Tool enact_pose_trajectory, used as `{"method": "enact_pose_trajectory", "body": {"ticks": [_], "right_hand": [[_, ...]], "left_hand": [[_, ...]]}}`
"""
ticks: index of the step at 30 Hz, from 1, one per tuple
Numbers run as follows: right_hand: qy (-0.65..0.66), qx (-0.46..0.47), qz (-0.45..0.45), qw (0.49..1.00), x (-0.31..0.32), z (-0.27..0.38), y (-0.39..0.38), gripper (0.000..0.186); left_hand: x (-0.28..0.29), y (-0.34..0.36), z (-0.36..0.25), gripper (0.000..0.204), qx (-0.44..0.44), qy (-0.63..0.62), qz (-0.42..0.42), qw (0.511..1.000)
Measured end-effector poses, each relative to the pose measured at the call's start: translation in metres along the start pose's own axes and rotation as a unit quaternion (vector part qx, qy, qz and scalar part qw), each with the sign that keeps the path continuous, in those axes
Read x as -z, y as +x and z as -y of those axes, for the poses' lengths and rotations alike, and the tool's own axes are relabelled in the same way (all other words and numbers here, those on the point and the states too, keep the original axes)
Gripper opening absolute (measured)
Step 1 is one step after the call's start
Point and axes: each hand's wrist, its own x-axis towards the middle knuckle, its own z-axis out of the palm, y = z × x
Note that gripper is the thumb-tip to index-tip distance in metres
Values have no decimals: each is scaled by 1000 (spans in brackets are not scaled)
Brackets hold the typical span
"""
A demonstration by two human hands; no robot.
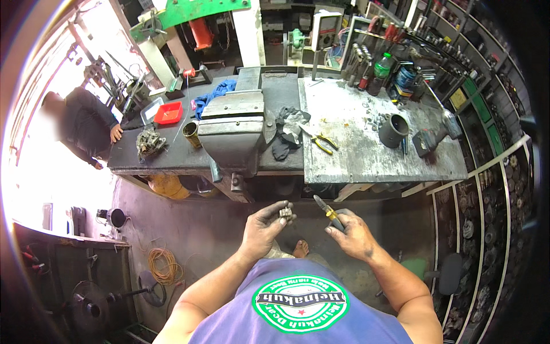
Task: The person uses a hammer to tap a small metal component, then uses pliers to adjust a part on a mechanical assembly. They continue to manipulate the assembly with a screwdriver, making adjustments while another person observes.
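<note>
In front of my body, my left hand pinches a small metal part between thumb and fingers. My right hand is closed around pliers with yellow and dark handles, their dark jaws angled up and toward the left. A short gap separates the jaws from the metal part. Both hands are held short of the workbench's front edge, over the floor, with dark grime on the fingers. On the bench ahead lies another pair of pliers with yellow and black handles, beside a crumpled rag.
A large bench vise stands on the workbench, near a red tray and a greasy metal part. Farther right are a dark metal cylinder and a cordless power tool. At the far left stands another person, one hand at the bench.
</note>
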Motion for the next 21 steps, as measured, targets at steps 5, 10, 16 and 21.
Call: {"method": "enact_pose_trajectory", "body": {"ticks": [5,10,16,21], "right_hand": [[-128,66,13,989,27,34,55,36],[-235,101,-8,967,47,56,102,37],[-273,116,-3,955,66,57,143,36],[-294,144,0,945,90,48,170,36]], "left_hand": [[11,61,-20,44,-41,65,-4,997],[23,119,-34,46,-164,35,60,984],[25,161,-43,49,-159,12,68,985],[13,184,-43,48,-108,-39,45,992]]}}
